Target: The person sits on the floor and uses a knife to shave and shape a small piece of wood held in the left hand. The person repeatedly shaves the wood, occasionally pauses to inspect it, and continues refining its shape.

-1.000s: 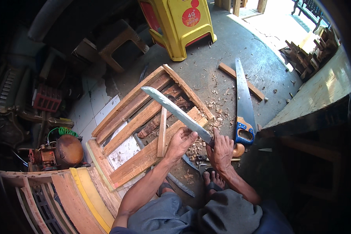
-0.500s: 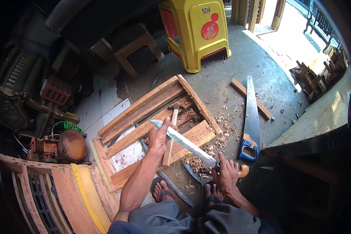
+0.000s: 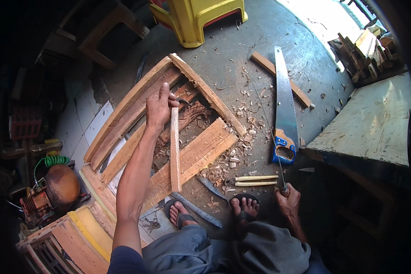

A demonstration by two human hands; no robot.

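In my right hand (image 3: 288, 201) is the wooden handle of a long knife (image 3: 272, 134). Its blade points away from me and shows almost edge-on as a thin line, passing left of the handsaw's handle. My left hand (image 3: 159, 108) is over a wooden frame (image 3: 127, 114), thumb stretched up and fingers loosely bent, with nothing visible in it. Just beside its fingertips is a hammer (image 3: 175, 150), whose wooden handle lies across the near board of the frame. The hammer's head is partly hidden by my fingers.
A handsaw (image 3: 285, 109) with a blue handle lies over a wooden strip (image 3: 301, 93). Pincers (image 3: 255, 179) with cream handles are near my right foot among wood shavings. A yellow stool (image 3: 194, 27) stands ahead, a pale-topped bench (image 3: 365, 123) right, a compressor (image 3: 55, 189) left.
My left hand has left the blade and moved away over the frame. My right hand has swung the knife from lying crosswise to pointing away. The view has shifted.
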